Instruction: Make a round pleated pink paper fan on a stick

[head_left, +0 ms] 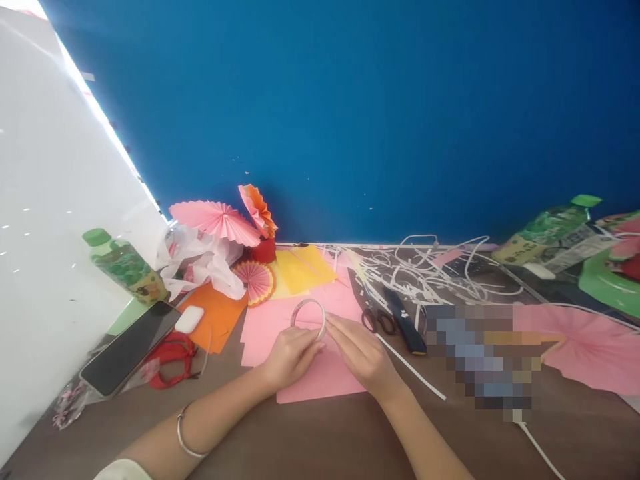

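My left hand point(290, 355) and my right hand point(361, 352) meet over a stack of pink paper sheets point(320, 380) on the brown table. Both pinch a roll of clear tape point(308, 313) that stands upright on the paper. The left hand's fingers are curled on the roll's lower right side. My right hand's fingertips touch the same spot from the right. A silver bangle point(186, 439) sits on my left wrist.
Scissors point(377, 320) and a dark cutter point(405, 321) lie right of the paper, beside white paper strips point(425, 270). Folded paper fans point(216, 220), yellow point(305, 268) and orange sheets point(217, 319), a phone point(131, 347), an earbud case point(189, 319), two green bottles point(125, 265) point(547, 233) surround them.
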Tool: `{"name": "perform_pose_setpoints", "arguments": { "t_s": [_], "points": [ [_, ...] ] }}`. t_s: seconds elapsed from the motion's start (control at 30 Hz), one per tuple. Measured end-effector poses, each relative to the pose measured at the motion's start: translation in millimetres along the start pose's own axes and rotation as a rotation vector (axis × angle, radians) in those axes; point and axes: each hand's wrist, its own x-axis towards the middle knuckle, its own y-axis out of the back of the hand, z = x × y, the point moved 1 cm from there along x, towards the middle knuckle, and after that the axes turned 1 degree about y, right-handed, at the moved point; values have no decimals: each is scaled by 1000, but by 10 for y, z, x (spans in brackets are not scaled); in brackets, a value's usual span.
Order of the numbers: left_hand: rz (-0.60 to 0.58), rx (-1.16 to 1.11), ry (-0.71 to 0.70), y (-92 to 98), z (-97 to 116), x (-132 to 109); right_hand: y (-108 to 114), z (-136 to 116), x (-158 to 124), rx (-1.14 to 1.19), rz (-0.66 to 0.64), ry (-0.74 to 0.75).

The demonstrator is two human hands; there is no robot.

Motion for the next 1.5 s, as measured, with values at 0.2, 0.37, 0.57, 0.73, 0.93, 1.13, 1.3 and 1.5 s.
{"name": "perform_pose_setpoints", "arguments": {
  "t_s": [0.2, 0.37, 0.57, 0.73, 0.93, 1.13, 1.3, 1.5],
  "points": [
    [-8, 159, -90, -47, -61, -40, 36, -19, 36, -74, -51, 64],
    [-5, 172, -130, -57, -79, -45, 17, -14, 15, -112, -63, 107],
    [-17, 151, -120, -46, -85, -34, -6, 36, -22, -42, -59, 79],
    [-4, 197, -177, -57, -132, -57, 19, 24, -3, -65, -59, 101],
    [-21, 187, -167, -53, -134, -68, -5, 18, -3, -65, -45, 133],
    [29, 255, -153, -56, -120, -38, -82, 25, -55, 17, 44, 13],
    [136, 401, -134, -24, -121, -9, -57, -2, -57, 49, 194, -161],
    [172, 328, 7, 31, -72, 13, 14, 62, -43, 108, 339, -317]
  ]
}}
